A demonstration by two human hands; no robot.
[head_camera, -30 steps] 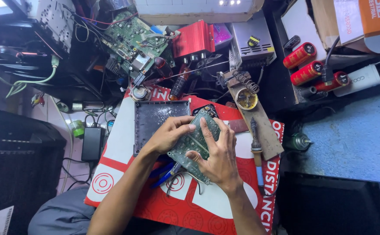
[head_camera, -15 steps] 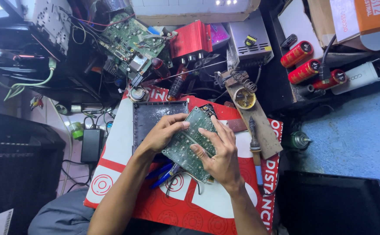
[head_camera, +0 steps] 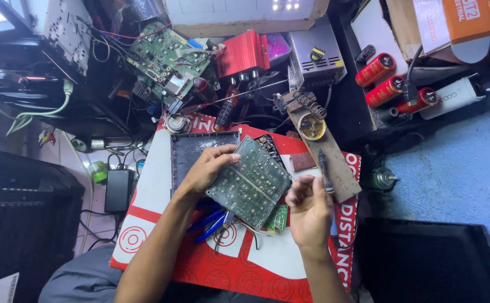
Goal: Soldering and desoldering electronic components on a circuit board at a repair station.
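Note:
My left hand grips the upper left edge of a green circuit board, holding it tilted with its solder side up over a red and white mat. My right hand hovers just right of the board, off it, with fingers loosely curled and nothing in them. Under the board lies a dark metal chassis tray. A smaller green board and blue-handled pliers peek out below.
A soldering iron rests on a wooden plank beside a round tin. Behind are a red amplifier, a green board with wires, a grey power supply and red capacitors. A black adapter lies left.
My right hand has let go of the circuit board and pulled away to the right. The left hand alone now holds the board, which has tilted slightly.

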